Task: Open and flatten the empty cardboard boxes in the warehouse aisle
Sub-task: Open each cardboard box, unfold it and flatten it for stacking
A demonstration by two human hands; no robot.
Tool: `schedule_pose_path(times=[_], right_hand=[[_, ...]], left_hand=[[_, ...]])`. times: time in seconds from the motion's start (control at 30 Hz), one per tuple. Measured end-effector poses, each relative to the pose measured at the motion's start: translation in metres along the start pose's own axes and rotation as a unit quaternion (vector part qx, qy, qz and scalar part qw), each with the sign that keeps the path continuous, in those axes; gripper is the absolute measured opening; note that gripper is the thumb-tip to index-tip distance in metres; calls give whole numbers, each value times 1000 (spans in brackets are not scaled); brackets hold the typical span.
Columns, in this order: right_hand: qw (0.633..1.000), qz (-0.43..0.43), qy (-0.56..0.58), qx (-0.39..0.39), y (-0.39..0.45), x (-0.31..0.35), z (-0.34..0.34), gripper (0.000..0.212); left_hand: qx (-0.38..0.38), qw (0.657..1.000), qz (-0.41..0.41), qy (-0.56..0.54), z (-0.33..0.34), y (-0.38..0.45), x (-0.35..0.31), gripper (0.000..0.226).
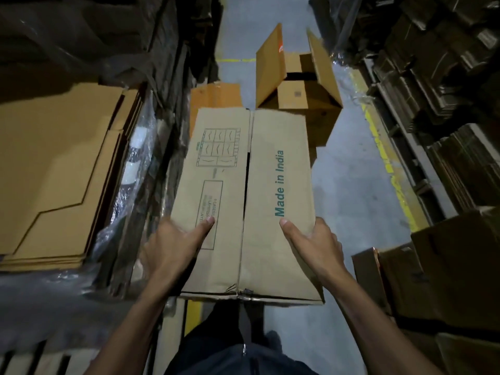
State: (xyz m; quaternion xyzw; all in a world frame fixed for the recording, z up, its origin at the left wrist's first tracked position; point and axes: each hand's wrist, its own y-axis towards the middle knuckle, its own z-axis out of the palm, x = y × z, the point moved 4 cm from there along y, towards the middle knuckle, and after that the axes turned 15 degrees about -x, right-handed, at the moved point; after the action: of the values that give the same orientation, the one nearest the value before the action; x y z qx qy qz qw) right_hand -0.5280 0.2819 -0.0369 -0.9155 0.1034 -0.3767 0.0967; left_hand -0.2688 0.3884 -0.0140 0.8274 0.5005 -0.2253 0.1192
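A brown cardboard box printed "Made in India" is held in front of me over the aisle, its two top flaps closed along a middle seam. My left hand grips its left side, thumb lying on the top face. My right hand grips the right side the same way. The fingers of both hands are hidden behind the box. Beyond it on the floor stands another cardboard box with its flaps up.
A stack of flattened cardboard lies on the left, wrapped partly in plastic film. Dark shelving with bundled cardboard lines the right side. More boxes stand at the lower right. A yellow floor line runs along the grey aisle.
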Motion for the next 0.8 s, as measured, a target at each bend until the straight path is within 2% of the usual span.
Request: schedule_pose_path(times=[0.07,0.17,0.3,0.37,0.47,0.63,0.8], right_hand=[[1000,28,-5,5,-12,-27,-6,88],[997,76,-22,8,-26,-65,-10,84],[991,129,-33,7,-36,-110,1,74],[987,155,-40,6,-37,-130,12,79],[981,190,-44,7,-33,-165,44,93],[972,228,-55,5,-12,-233,113,94],[964,256,-58,-38,3,-306,189,63]], left_hand=[[30,999,-12,3,8,-23,6,77],[74,997,-17,23,30,-46,16,87],[105,993,6,58,62,-61,26,83],[129,990,10,61,83,-64,36,84],[158,985,24,68,132,-64,62,90],[180,980,16,81,228,-55,111,80],[187,979,42,67,318,-50,158,70]])
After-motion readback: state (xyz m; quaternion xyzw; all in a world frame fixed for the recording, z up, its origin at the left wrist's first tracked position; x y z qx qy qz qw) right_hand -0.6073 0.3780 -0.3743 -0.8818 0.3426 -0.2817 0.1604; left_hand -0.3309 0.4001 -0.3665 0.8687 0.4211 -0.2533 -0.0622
